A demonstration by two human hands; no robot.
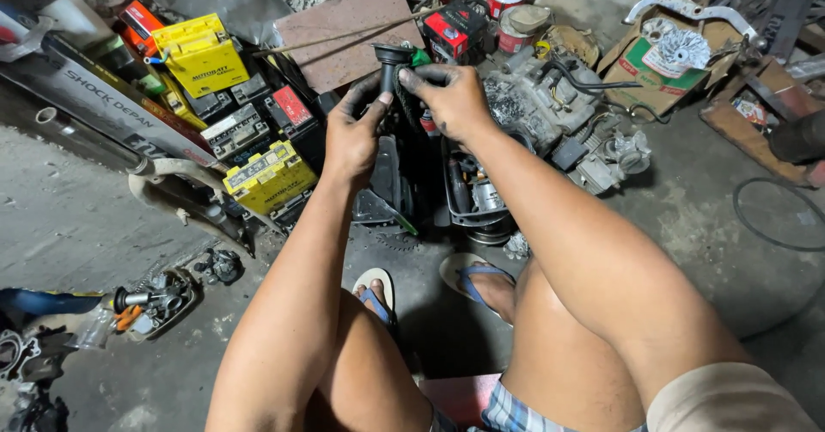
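Floor: bare concrete, strewn with parts; the person sits over it, sandalled feet near.
Engine block: grey, far right of the hands.
Batteries: yellow and black cases, heaped far left.
Black tubular part: upright, centre far, flared cap on top, held above a dark parts tray.
Left hand: greasy, closed round the tube's shaft.
Right hand: fingers pinched at the cap.
Step, judged: fitting or twisting the cap; next calls for a firm counter-grip.

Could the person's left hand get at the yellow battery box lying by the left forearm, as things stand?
Probably yes. The yellow battery box lies uncovered just outside the left hand, though that hand is busy holding the black part.
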